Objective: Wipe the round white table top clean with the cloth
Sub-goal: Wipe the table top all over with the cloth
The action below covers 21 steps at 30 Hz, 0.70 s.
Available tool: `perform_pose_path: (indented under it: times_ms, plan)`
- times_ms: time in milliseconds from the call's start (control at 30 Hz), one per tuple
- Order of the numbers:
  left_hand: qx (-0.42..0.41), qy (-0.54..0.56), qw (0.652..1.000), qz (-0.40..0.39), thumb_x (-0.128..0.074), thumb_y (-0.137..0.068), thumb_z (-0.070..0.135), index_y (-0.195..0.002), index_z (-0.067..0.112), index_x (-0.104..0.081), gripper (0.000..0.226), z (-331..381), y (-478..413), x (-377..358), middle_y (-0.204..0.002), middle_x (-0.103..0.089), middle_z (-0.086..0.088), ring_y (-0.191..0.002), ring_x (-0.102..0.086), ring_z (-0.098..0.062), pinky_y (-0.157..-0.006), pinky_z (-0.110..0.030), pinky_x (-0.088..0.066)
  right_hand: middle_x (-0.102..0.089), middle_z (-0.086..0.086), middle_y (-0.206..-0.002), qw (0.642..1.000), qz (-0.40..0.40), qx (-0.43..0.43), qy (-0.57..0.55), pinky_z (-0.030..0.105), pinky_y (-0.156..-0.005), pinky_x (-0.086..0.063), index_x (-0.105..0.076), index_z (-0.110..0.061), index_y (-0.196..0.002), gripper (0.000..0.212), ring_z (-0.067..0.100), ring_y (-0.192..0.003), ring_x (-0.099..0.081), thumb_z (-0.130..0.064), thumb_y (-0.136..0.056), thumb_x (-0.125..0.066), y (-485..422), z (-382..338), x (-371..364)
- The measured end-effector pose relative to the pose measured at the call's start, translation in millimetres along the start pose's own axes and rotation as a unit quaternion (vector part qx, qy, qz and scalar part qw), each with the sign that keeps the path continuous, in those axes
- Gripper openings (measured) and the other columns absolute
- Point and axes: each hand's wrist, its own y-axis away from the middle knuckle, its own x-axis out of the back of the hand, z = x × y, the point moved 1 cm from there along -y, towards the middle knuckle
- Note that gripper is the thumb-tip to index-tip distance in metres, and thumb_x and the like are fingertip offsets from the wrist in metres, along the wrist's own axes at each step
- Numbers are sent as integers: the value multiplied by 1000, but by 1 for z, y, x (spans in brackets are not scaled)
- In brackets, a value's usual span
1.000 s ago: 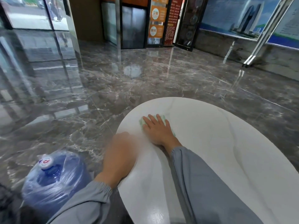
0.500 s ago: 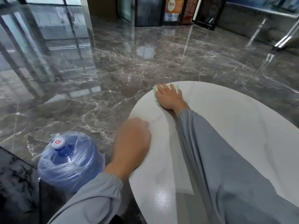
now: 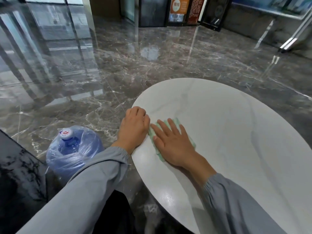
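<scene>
right now the round white table top (image 3: 236, 132) fills the lower right of the frame, its veined surface glossy, with a bright patch of glare near the bottom edge. the right hand (image 3: 173, 144) lies flat on a pale green cloth (image 3: 176, 122), fingers straight and spread, palm pressing the cloth down against the table top; nothing is pinched or clutched. the cloth sits near the table's left rim, just right of centre in the frame, and only its edges peek out past the fingertips and along the thumb side of the hand. the left hand (image 3: 135, 127) rests on that left rim, just beside the cloth, its thumb almost touching the cloth's edge. its fingers are curled down over the rim, the tips out of sight. both arms wear grey sleeves (image 3: 94, 179) gathered at the wrist. at the lower left, on the dark marble floor (image 3: 152, 68), stands a big blue water bottle (image 3: 74, 149) wrapped in clear plastic, cap upward, close beside the left forearm. glass panels (image 3: 50, 27) fill the upper left of the frame, and orange signs (image 3: 179, 5) hang at the top centre.
</scene>
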Motion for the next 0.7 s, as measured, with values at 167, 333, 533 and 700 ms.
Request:
perform_pose_path:
  times_ms: [167, 333, 533, 700]
  plan:
    - [32, 7, 999, -3, -41, -101, 36, -103, 11, -59, 31, 11, 7, 11, -113, -58, -5, -114, -49, -29, -89, -49, -48, 7, -22, -171, 1000, -2, 6, -22, 44, -127, 10, -3, -47, -163, 54, 8, -157, 17, -53, -110, -12, 66, -4, -7]
    - [17, 39, 999, -24, -50, -102, 40, -115, 17, -68, 32, 17, 26, 17, -128, -61, -1, -127, -51, -27, -100, -49, -45, -2, -20, -171, 991, 18, -129, -25, 43, -126, 1, -8, -49, -161, 53, 11, -159, 7, -53, -109, -16, 106, 82, 9]
    - [59, 100, 993, -3, -44, -104, 40, -121, 19, -67, 36, 44, 53, 15, -134, -62, -2, -132, -49, -27, -110, -58, -37, 5, -16, -172, 963, 13, -267, -45, 51, -126, 6, -3, -46, -163, 56, 20, -159, 10, -52, -108, -12, 109, 139, 16]
    - [87, 146, 984, 50, -33, -98, 39, -108, 20, -64, 38, 52, 69, 19, -115, -62, 5, -116, -54, -25, -103, -51, -39, 6, -14, -173, 983, 12, -179, -37, 52, -125, 9, -2, -45, -163, 55, 23, -159, 12, -49, -109, -13, 84, 64, 4]
